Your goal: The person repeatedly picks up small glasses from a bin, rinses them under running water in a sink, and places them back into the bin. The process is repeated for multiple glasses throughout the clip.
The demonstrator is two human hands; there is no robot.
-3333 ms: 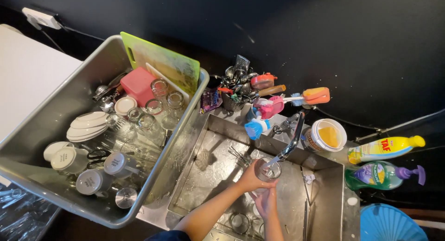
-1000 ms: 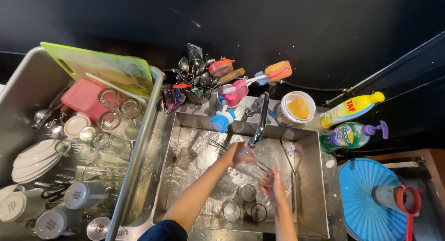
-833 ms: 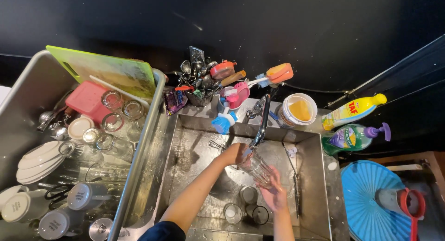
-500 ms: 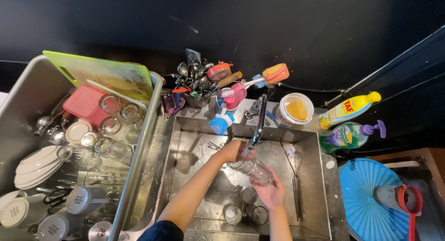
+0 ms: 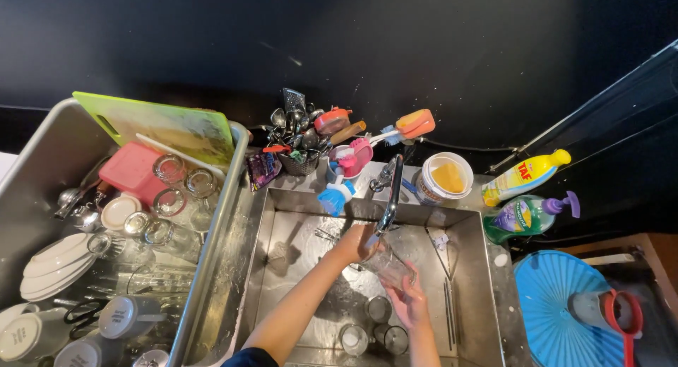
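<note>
Both hands are inside the steel sink [image 5: 282,219], under the tip of the faucet [image 5: 390,194]. Between them is a clear drinking glass [image 5: 385,262], tilted on its side. My left hand [image 5: 355,243] grips its upper end near the spout. My right hand [image 5: 405,298] cups it from below. Three more glasses [image 5: 378,309] stand on the sink floor just in front of my hands.
A drying tub [image 5: 42,162] on the left holds plates, cups, glasses, a red box and a green cutting board [image 5: 166,123]. Behind the sink stand a utensil holder [image 5: 300,137], brushes and a white tub [image 5: 443,176]. Two soap bottles [image 5: 526,215] and a blue lid [image 5: 558,303] lie at the right.
The camera view shifted slightly. The hands stayed under the faucet, and the glass turned between them, with the right hand sliding lower beneath it.
</note>
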